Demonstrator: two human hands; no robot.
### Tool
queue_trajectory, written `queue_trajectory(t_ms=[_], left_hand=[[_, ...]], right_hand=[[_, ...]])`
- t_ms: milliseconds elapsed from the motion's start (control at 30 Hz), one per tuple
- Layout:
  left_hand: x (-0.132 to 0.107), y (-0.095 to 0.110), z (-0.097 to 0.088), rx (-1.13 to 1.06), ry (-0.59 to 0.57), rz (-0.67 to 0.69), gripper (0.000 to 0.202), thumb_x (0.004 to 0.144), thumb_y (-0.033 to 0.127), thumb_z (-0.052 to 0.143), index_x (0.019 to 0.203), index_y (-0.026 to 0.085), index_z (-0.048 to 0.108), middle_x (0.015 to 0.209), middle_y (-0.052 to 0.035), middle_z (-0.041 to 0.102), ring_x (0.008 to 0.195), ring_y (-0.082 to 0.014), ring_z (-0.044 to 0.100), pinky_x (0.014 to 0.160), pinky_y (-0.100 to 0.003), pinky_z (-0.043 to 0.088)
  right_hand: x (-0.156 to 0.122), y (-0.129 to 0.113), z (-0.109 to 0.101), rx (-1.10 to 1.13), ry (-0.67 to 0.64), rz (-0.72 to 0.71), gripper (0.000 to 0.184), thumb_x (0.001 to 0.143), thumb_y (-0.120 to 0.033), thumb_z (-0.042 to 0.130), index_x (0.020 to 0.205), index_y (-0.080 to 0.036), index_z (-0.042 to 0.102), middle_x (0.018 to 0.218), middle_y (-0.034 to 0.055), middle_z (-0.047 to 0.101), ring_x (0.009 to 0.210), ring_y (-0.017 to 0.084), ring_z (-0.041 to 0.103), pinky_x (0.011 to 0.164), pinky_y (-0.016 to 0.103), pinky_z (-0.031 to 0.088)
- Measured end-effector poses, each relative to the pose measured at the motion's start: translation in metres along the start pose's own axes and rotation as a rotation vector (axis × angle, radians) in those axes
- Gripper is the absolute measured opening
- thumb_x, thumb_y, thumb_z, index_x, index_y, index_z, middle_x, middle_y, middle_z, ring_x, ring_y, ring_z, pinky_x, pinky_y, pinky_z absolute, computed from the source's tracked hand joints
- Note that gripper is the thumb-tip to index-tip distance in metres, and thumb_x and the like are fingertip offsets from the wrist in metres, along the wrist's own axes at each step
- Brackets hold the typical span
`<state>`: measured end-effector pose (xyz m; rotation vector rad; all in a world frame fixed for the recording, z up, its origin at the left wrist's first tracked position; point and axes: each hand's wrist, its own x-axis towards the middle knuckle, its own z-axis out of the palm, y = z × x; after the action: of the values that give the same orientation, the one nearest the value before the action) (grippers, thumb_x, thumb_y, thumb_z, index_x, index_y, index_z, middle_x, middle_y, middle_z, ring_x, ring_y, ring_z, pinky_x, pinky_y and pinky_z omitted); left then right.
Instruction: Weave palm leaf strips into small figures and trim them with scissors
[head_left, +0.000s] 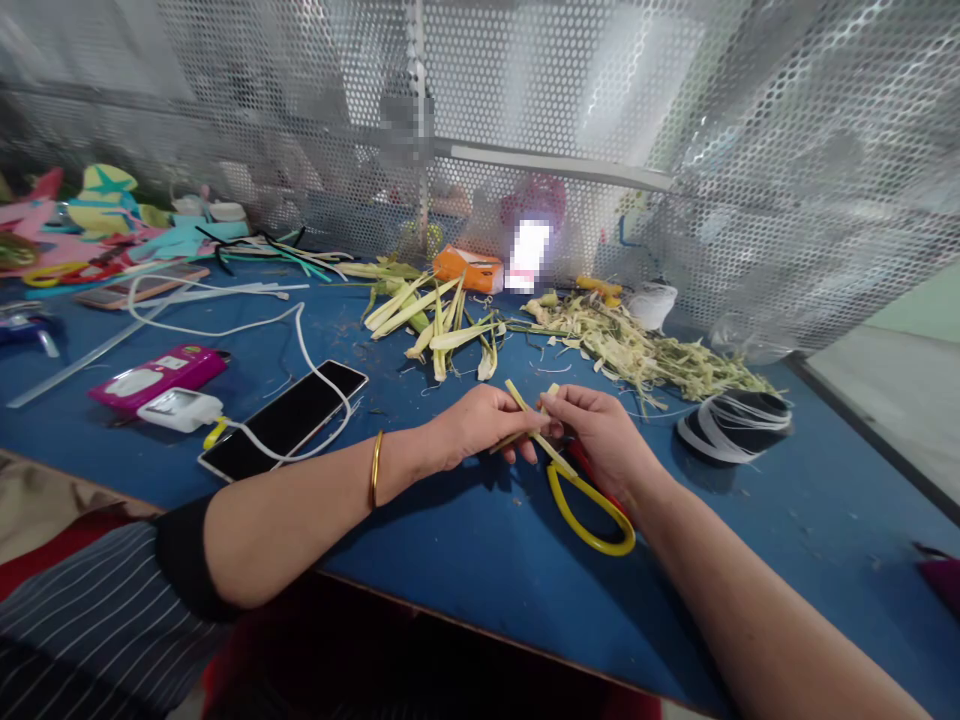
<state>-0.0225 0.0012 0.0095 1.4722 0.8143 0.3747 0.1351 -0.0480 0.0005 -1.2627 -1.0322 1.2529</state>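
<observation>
Both my hands meet over the blue table (465, 540), pinching a thin pale green leaf strip (523, 402) between them. My left hand (480, 425), with a gold bangle on its wrist, closes its fingers on the strip's left part. My right hand (600, 435) pinches the strip's right part. Yellow-handled scissors (589, 510) lie under my right hand, their loop sticking out toward me; I cannot tell whether the hand grips them.
Cut leaf pieces (435, 320) and a heap of shredded scraps (645, 350) lie beyond my hands. A black phone (289, 415) on a white cable, a pink device (157, 372), a coil of white band (735, 425) and an orange box (469, 268) surround them. Perforated metal screens stand behind.
</observation>
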Motion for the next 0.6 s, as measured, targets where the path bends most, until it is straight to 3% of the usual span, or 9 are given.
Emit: queue_trajectory(t_ms=[100, 200, 300, 367, 433, 533, 600], left_hand=[[-0.003, 0.004, 0.0, 0.034, -0.022, 0.025, 0.02, 0.085, 0.027, 0.06, 0.081, 0.012, 0.072, 0.057, -0.002, 0.065, 0.047, -0.0078, 0.052, 0.053, -0.023, 0.041], [-0.006, 0.006, 0.0, 0.077, -0.043, 0.094, 0.022, 0.084, 0.025, 0.06, 0.067, 0.014, 0.069, 0.055, -0.0014, 0.064, 0.049, -0.0081, 0.054, 0.054, -0.022, 0.042], [-0.006, 0.004, 0.0, 0.096, -0.063, 0.121, 0.026, 0.082, 0.026, 0.061, 0.059, 0.014, 0.066, 0.055, -0.0028, 0.065, 0.05, -0.0089, 0.055, 0.055, -0.023, 0.042], [-0.004, 0.001, 0.0, 0.02, -0.04, 0.1, 0.023, 0.082, 0.028, 0.063, 0.065, 0.013, 0.069, 0.058, -0.0043, 0.067, 0.052, -0.0101, 0.058, 0.057, -0.024, 0.044], [-0.001, -0.002, -0.002, -0.117, 0.006, 0.059, 0.021, 0.083, 0.031, 0.063, 0.076, 0.013, 0.072, 0.066, -0.0059, 0.07, 0.057, -0.0117, 0.062, 0.06, -0.025, 0.046], [0.005, -0.002, -0.005, -0.32, 0.051, -0.001, 0.023, 0.085, 0.033, 0.061, 0.083, 0.013, 0.072, 0.078, -0.0085, 0.073, 0.065, -0.0137, 0.066, 0.067, -0.027, 0.048], [0.007, -0.002, -0.008, -0.427, 0.063, -0.01, 0.02, 0.085, 0.03, 0.061, 0.083, 0.013, 0.071, 0.081, -0.008, 0.073, 0.069, -0.0138, 0.067, 0.071, -0.028, 0.049]], right_hand=[[-0.002, 0.0, 0.003, -0.123, 0.1, -0.134, 0.033, 0.072, -0.038, 0.071, 0.055, -0.019, 0.05, 0.05, -0.0048, 0.049, 0.049, 0.009, 0.04, 0.052, 0.024, 0.031], [-0.004, 0.002, 0.006, -0.211, 0.223, -0.245, 0.03, 0.074, -0.035, 0.067, 0.054, -0.02, 0.05, 0.051, -0.0048, 0.049, 0.051, 0.01, 0.04, 0.053, 0.025, 0.032], [-0.004, 0.003, 0.004, -0.319, 0.243, -0.282, 0.03, 0.077, -0.035, 0.064, 0.056, -0.02, 0.051, 0.051, -0.0049, 0.049, 0.051, 0.01, 0.041, 0.053, 0.025, 0.033], [-0.003, 0.0, -0.001, -0.476, 0.238, -0.339, 0.029, 0.082, -0.036, 0.061, 0.059, -0.02, 0.054, 0.054, -0.0038, 0.051, 0.052, 0.012, 0.044, 0.055, 0.026, 0.035], [-0.003, -0.004, -0.007, -0.67, 0.294, -0.486, 0.021, 0.086, -0.035, 0.057, 0.072, -0.02, 0.062, 0.065, -0.0003, 0.061, 0.063, 0.016, 0.054, 0.061, 0.028, 0.039], [-0.006, -0.011, -0.01, -0.968, 0.414, -0.816, 0.015, 0.09, -0.028, 0.055, 0.095, -0.019, 0.066, 0.087, 0.0051, 0.068, 0.085, 0.021, 0.061, 0.074, 0.032, 0.042], [-0.009, -0.013, -0.008, -1.188, 0.346, -1.015, 0.014, 0.092, -0.023, 0.053, 0.097, -0.019, 0.066, 0.086, 0.0054, 0.068, 0.084, 0.021, 0.06, 0.079, 0.034, 0.04]])
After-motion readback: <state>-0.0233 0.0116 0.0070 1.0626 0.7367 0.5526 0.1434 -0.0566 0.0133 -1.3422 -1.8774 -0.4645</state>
